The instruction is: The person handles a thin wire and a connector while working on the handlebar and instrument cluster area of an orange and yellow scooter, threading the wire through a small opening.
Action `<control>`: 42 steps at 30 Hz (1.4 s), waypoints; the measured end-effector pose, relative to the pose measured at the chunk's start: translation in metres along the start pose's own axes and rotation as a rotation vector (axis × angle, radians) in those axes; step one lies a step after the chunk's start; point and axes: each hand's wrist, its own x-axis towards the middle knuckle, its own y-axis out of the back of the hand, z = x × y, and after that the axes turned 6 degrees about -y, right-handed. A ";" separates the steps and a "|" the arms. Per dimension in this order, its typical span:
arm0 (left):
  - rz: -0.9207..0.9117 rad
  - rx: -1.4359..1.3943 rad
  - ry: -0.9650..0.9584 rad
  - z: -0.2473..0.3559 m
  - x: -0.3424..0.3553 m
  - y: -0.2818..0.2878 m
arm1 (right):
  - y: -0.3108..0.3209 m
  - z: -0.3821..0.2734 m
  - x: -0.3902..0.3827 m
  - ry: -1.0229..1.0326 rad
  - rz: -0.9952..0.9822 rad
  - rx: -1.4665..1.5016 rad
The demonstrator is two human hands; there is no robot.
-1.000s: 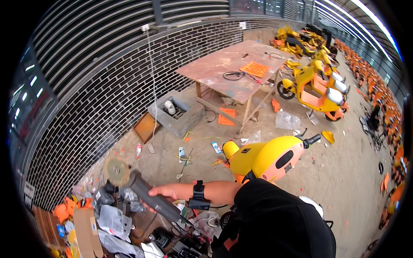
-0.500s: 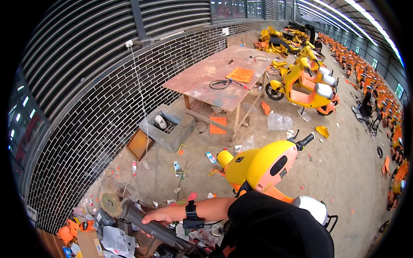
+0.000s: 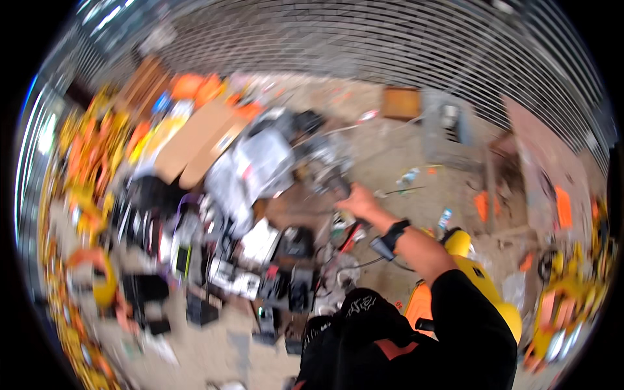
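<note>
My right hand (image 3: 357, 201) reaches up and left from a black sleeve, a black band with a small box on its wrist. Its fingers are closed around the end of a dark grey, elongated part (image 3: 338, 186); motion blur hides its exact kind. Beyond it lie crumpled clear plastic (image 3: 325, 156) and grey plastic bags (image 3: 260, 159). Close below the hand, a red-and-black cable-like piece (image 3: 350, 235) lies among litter. My left hand is out of sight.
Cardboard (image 3: 198, 140), black boxes (image 3: 297, 244) and loose parts pile up on the left. A yellow scooter (image 3: 478, 276) stands right beside my arm. Farther right are a concrete basin (image 3: 448, 153) and a wooden table (image 3: 546, 156). A slatted wall runs behind.
The view has swung left and down, bringing the parts pile to the middle and blurring the picture. My right hand stays on the dark grey part.
</note>
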 end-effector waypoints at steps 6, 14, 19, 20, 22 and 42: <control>0.051 -0.180 0.356 -0.068 -0.112 -0.042 | -0.068 -0.024 0.028 0.126 -0.142 -0.364; 0.016 -0.225 0.409 -0.033 -0.100 -0.059 | -0.153 -0.047 0.066 0.590 -0.061 -0.534; 0.026 -0.248 0.398 -0.025 -0.096 -0.050 | -0.189 -0.061 0.084 0.711 0.000 -0.620; 0.027 -0.250 0.400 -0.025 -0.100 -0.048 | -0.193 -0.059 0.085 0.712 -0.014 -0.623; 0.030 -0.266 0.418 -0.033 -0.110 -0.050 | -0.201 -0.059 0.082 0.722 -0.044 -0.639; -0.271 -0.073 -0.014 -0.116 0.003 0.015 | 0.034 -0.054 -0.109 0.442 -0.429 -0.696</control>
